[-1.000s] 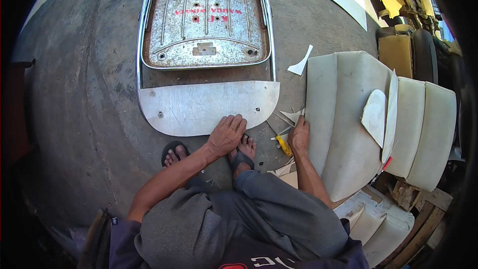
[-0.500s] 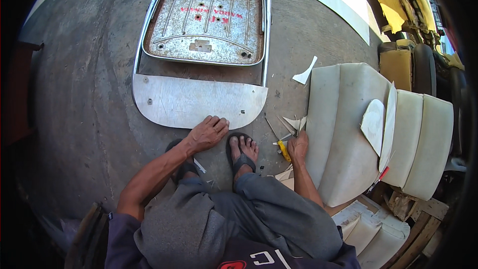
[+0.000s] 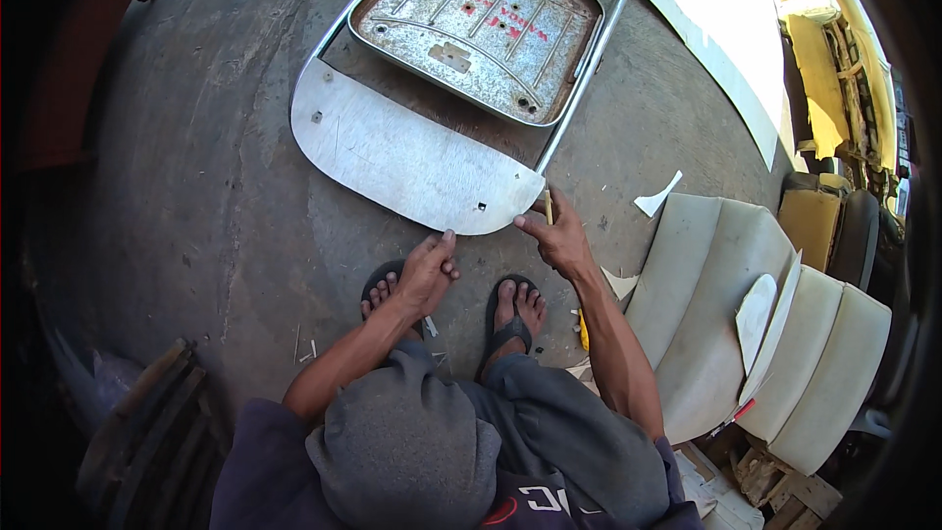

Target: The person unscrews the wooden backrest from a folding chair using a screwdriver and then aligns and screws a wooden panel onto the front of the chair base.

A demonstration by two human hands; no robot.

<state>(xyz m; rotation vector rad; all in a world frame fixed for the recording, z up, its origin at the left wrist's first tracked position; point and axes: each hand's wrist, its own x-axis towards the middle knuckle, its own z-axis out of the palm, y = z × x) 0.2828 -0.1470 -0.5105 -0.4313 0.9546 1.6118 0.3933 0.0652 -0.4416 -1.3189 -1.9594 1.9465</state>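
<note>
Since the earlier frame, the right hand [image 3: 563, 238] has left the white scraps on the floor and come up to the board's right end, while my view of the whole chair has swung round at a slant. From my camera I see the flat white board with rounded lower corners [image 3: 407, 157] lying at the near end of the shiny tubular metal frame [image 3: 592, 64], just below the rust-speckled metal panel with red lettering [image 3: 481, 25]. The right hand is closed on a thin yellowish stick [image 3: 549, 207], upright beside the board's corner; its thumb tip reaches the board's edge. The left hand [image 3: 427, 270] has its thumb tip at the board's lower edge, the other fingers curled underneath; I can't tell whether it grips the board. Below the hands I see two feet in black sandals [image 3: 512, 322]. Right of the right forearm stands the large pale ribbed cushion [image 3: 702, 299], with the curved white offcut [image 3: 658, 194] on the grey floor [image 3: 226, 226] near its top.
</note>
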